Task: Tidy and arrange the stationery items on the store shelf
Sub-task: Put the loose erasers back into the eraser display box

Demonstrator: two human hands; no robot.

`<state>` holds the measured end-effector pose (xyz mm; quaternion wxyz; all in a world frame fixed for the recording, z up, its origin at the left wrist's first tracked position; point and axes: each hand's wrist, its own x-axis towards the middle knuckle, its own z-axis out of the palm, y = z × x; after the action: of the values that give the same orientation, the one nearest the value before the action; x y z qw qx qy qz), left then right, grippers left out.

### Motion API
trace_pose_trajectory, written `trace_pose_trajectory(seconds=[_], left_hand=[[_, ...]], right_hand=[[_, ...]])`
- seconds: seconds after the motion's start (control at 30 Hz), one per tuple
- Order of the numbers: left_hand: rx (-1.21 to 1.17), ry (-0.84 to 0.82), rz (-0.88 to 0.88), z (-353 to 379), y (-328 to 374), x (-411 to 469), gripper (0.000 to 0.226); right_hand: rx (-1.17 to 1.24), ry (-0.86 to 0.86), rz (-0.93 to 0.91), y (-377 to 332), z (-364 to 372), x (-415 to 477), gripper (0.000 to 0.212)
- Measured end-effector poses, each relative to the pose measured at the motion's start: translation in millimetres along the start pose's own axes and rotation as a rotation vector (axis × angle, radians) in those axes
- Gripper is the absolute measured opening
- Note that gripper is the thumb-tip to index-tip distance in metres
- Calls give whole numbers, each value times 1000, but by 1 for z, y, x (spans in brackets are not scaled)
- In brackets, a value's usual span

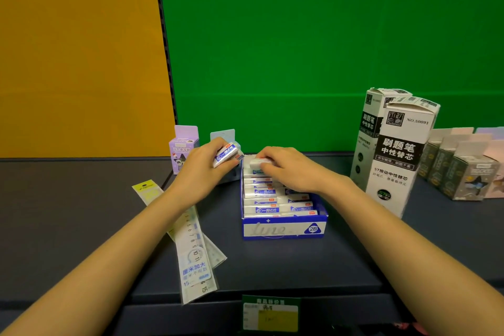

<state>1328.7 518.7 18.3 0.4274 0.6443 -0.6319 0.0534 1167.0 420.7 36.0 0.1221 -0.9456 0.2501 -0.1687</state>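
A blue and white eraser box (283, 229) stands on the dark shelf (354, 254), filled with rows of white erasers in blue sleeves. My left hand (201, 169) holds a loose eraser (226, 155) just left of the box's back corner. My right hand (289, 169) rests over the back row of the box, its fingers closed on a white eraser (257, 163) there.
Packaged rulers (193, 251) lie under my left forearm. A purple box (183, 147) and a pale blue pack (222, 134) stand behind my left hand. Tall white refill boxes (395, 161) stand to the right, with several small boxes (463, 172) beyond. A price tag (271, 314) hangs on the shelf edge.
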Motion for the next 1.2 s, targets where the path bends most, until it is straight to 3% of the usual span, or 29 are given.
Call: trace_pose_trajectory(seconds=[0.23, 0.57, 0.77, 0.93, 1.2], left_hand=[[14, -11, 4, 0, -1, 0, 14], [42, 1, 7, 1, -4, 0, 19], [53, -1, 9, 2, -4, 0, 20], [59, -3, 7, 3, -5, -1, 19], [45, -3, 4, 3, -5, -1, 20]], right_hand=[[-96, 103, -54, 3, 4, 0, 34], [1, 15, -11, 3, 10, 3, 33], [-79, 6, -25, 5, 9, -4, 29], [-94, 114, -31, 2, 7, -6, 22], [-36, 137, 16, 1, 7, -5, 20]])
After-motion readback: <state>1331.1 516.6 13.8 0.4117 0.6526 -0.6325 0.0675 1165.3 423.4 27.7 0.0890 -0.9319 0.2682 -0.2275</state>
